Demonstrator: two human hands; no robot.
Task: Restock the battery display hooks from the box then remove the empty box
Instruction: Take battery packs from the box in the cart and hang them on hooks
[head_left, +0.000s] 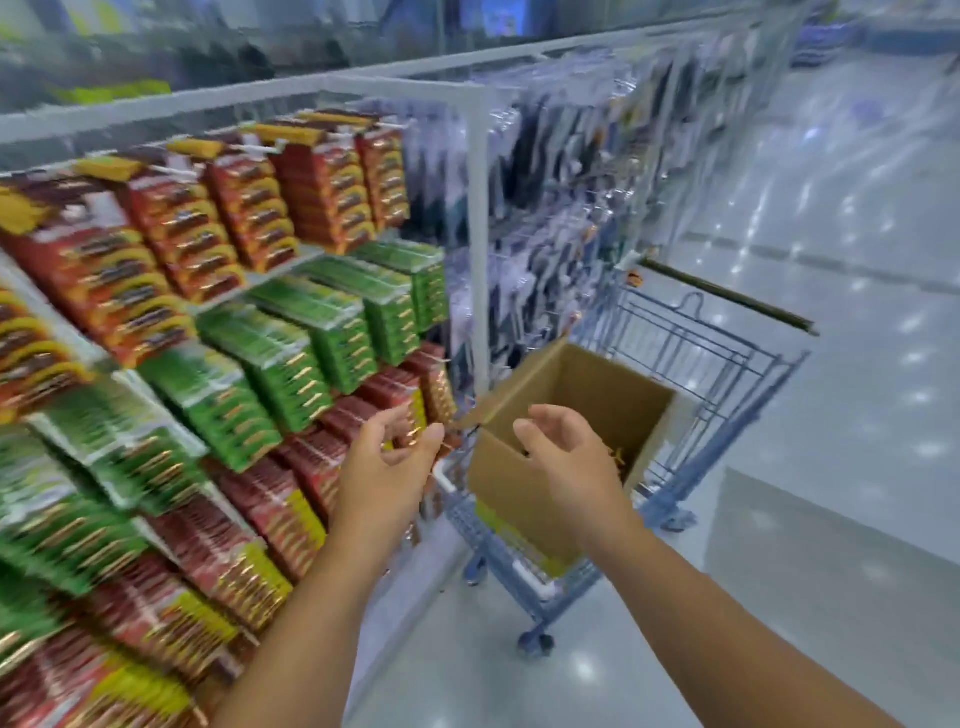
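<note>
A brown cardboard box (587, 410) stands open-topped and tilted in a blue wire cart (691, 364); a few small yellow items show at its inner bottom. My left hand (387, 470) hovers with loosely curled fingers, holding nothing, between the battery packs and the box's near corner. Just in front of the box's near rim, my right hand (563, 457) is held with relaxed, slightly curled fingers and holds nothing. Rows of red battery packs (322, 189) and green battery packs (332, 322) hang packed on the display hooks at left.
A white shelf post (478, 244) divides the battery section from hanging clear-packaged goods (571, 197). The cart stands against that display on a glossy pale floor (831, 467). A low white platform edge (841, 530) lies at the right.
</note>
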